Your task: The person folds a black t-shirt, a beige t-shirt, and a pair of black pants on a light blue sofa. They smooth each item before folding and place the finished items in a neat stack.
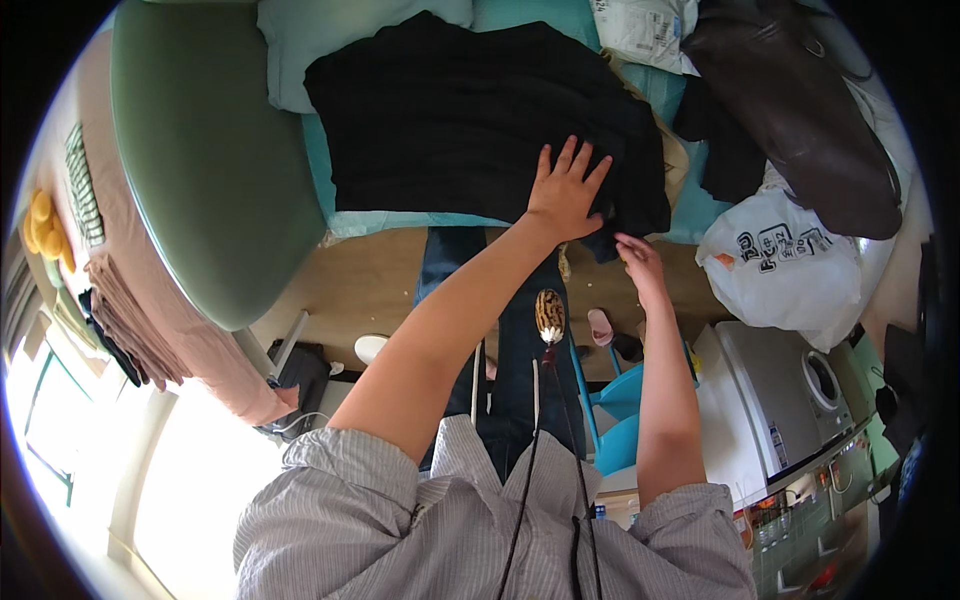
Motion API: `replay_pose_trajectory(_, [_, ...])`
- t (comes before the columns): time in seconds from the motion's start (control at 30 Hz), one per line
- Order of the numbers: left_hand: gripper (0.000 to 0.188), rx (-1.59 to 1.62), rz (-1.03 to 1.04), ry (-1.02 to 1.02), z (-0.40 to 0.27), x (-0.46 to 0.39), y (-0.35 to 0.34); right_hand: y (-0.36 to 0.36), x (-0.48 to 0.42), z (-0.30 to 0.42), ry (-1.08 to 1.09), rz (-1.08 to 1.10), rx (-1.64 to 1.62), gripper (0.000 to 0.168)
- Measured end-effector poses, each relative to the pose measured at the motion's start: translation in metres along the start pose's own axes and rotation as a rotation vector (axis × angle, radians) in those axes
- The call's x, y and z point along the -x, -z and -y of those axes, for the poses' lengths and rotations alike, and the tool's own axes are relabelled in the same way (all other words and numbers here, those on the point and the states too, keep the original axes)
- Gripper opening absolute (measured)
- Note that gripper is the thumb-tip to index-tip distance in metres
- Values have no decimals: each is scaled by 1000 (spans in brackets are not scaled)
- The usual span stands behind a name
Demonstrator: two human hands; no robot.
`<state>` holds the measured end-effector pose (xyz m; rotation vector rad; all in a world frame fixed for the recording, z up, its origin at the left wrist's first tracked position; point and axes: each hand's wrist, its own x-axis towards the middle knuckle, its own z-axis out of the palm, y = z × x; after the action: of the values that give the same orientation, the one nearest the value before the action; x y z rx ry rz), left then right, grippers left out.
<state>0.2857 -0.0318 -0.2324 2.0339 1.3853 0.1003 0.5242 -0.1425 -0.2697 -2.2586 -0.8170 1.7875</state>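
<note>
A black cloth garment point(450, 127) lies spread, with a few light creases, over a teal cover point(321, 176). My left hand point(568, 193) rests palm down on its right part, fingers spread and gripping nothing. At the garment's near right corner is my right hand point(641, 262), its fingertips against or just beside a hanging fold of the black cloth. Whether those fingers pinch the fold cannot be told. Part of a beige cloth point(675, 161) shows from beneath the garment's right side.
To the right are a dark brown leather bag point(795, 120) and a white plastic bag point(780, 262) with printing. A green rounded panel point(202, 150) stands on the left, beside a pink-covered bed point(217, 360). Below right are a blue chair point(619, 394) and a grey refrigerator point(772, 390).
</note>
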Motion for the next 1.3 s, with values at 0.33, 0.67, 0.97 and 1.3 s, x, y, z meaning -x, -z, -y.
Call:
replay_pose_trajectory(0.33, [58,866,67,-47,-25,42,20,41,49,63,22,-83,-797,21])
replay_pose_trajectory(0.67, [6,2361,69,616,-31,64,56,6,86,175,310,21,-799,34])
replay_pose_trajectory(0.97, [42,2309,727,988,25,93,57,-106,74,172,12,251,-593,47])
replay_pose_trajectory(1.3, [26,1424,-385,1000,75,100,9,-102,36,180,886,-501,603,41])
